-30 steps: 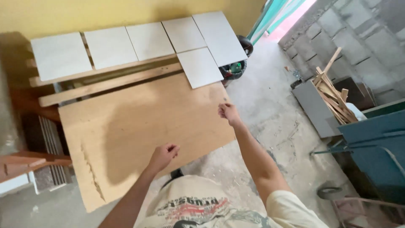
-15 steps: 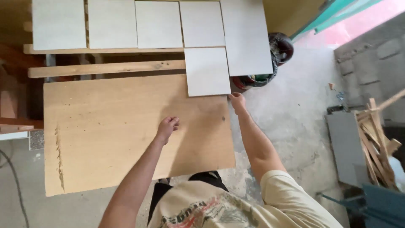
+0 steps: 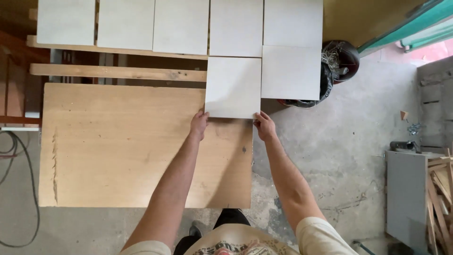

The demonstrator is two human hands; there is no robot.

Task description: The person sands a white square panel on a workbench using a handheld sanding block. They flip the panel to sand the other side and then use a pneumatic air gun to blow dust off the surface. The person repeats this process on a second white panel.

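Note:
A pale square tile (image 3: 233, 86) lies at the far right corner of a large plywood board (image 3: 122, 146). My left hand (image 3: 199, 124) grips the tile's near left corner. My right hand (image 3: 264, 125) holds its near right corner. More tiles of the same kind sit around it: one to its right (image 3: 291, 72) and a row of several across the back (image 3: 181, 26), resting on wooden beams (image 3: 118, 72).
A black bucket (image 3: 337, 63) with debris stands right of the tiles. A grey panel (image 3: 406, 198) and wood scraps (image 3: 441, 189) lie at the right edge. A black cable (image 3: 23, 189) curls on the concrete floor at the left.
Both hands moved forward from the board's surface and edge to the near corners of the tile. The camera shifted to look more directly down.

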